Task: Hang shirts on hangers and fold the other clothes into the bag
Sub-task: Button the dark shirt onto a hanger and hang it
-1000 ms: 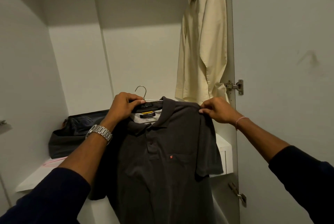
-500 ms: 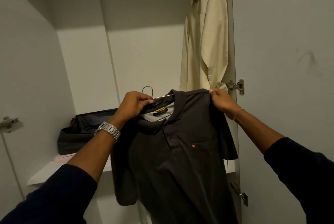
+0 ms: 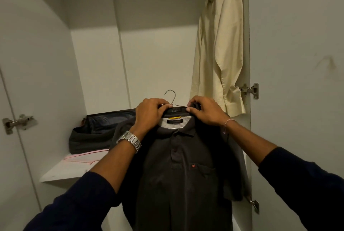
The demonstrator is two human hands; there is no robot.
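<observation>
Now left hand (image 3: 149, 112) and right hand (image 3: 203, 110) both pinching collar of polo (image 3: 178, 165), fingers curled round wire hanger (image 3: 170, 96) neck; hook free just above fingertips; step: seating shirt on hanger; next, likely lift hook to rail beside cream shirt (image 3: 219, 44); bag (image 3: 96, 132) below-left of left hand.

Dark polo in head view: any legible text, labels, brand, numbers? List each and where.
None legible.
Black neck label on the dark polo: pale marks, too blurred to read.
Yellow tab inside collar: no lettering visible.
Dark label below it: blurred, unreadable.
Red chest-pocket logo: too small to read.
</observation>
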